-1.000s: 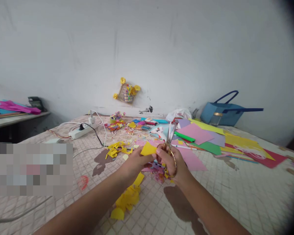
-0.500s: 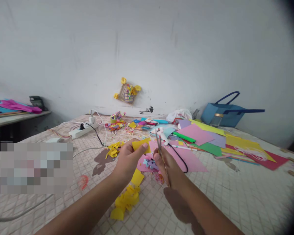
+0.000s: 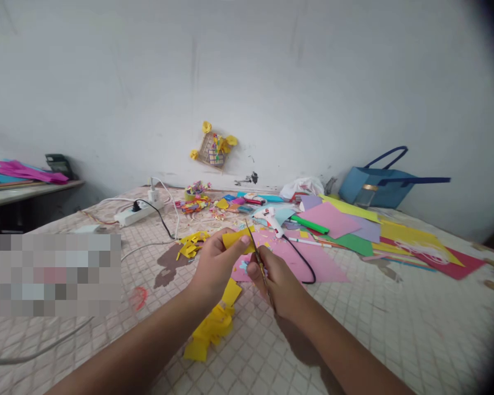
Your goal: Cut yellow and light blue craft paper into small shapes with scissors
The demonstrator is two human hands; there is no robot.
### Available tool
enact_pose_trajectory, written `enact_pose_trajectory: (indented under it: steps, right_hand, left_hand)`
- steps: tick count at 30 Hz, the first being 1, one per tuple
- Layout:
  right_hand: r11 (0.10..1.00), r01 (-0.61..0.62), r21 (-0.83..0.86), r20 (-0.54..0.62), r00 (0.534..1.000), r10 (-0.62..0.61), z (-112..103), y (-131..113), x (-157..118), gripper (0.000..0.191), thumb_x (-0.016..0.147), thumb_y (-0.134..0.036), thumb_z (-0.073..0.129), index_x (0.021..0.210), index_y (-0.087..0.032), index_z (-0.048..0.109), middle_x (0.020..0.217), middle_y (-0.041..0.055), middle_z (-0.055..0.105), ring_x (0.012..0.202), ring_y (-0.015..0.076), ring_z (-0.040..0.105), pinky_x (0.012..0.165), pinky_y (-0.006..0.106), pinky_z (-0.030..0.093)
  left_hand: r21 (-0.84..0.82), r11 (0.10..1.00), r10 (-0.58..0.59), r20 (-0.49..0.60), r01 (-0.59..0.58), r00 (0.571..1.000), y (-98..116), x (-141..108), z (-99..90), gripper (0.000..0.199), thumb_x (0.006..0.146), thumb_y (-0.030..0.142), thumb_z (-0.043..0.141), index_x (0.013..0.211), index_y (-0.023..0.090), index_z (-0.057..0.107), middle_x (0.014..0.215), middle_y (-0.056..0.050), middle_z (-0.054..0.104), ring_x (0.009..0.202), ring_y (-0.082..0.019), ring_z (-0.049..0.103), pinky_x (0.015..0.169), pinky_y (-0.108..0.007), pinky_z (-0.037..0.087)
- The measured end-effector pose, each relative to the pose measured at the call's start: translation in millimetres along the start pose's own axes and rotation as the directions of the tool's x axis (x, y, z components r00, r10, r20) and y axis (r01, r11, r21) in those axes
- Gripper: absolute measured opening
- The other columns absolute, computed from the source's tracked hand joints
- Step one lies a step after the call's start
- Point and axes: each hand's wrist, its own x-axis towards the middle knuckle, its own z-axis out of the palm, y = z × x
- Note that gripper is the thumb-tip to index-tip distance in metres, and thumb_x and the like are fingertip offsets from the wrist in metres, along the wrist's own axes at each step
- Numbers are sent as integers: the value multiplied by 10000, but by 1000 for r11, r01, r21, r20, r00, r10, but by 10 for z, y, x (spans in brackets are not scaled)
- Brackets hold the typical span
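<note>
Between the thumb and fingers of my left hand [image 3: 218, 262] is a small piece of yellow paper [image 3: 235, 240]. My right hand [image 3: 276, 280] is closed around a pair of scissors [image 3: 258, 257], whose blades point up and meet the paper's right edge. Yellow paper pieces [image 3: 214, 326] lie in a loose pile below my left hand. Beyond my hands a pink sheet [image 3: 308, 258] lies on the table, with small blue shapes on it partly hidden by my right hand.
A white glue gun [image 3: 271, 221] with a black cord lies behind my right hand. Coloured sheets [image 3: 337, 222] and a blue bag [image 3: 376, 186] are at the right. A power strip [image 3: 138, 213] with cables stands at the left, near yellow scraps [image 3: 192, 244].
My right hand has moved left, bringing the scissors from beside the yellow paper to its right edge. The view has shifted slightly.
</note>
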Motion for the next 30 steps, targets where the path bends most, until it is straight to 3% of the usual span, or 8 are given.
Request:
enact_pose_trajectory:
  steps: [9,18,30]
  right_hand:
    - [999,-1,-50,14,1000,2,-11,62,8,358,870,-537,372,802,-189,424,664,-11,504,561,118,425,491,234,275]
    - [1000,-22,-9,29,999,22,-36,29,37,353,836,-541,446,784,-192,436,659,-10,519,543,118,439,468,231,276]
    - [999,-45,-22,5,999,45,-35,64,50,346,818,-537,475,750,-198,459,618,-19,515,487,107,427,443,224,272]
  left_hand:
    - [-51,996,-69,29,70,997,8,8,12,220,695,327,658,665,158,521,602,31,487,567,-89,463,572,-234,379]
    - [-47,994,-93,53,96,994,30,19,16,202,695,321,654,719,135,577,690,-12,588,642,-119,546,650,-267,427]
    - [-81,992,-94,85,101,992,21,15,1,179,718,297,643,703,141,558,656,11,555,605,-92,509,615,-241,410]
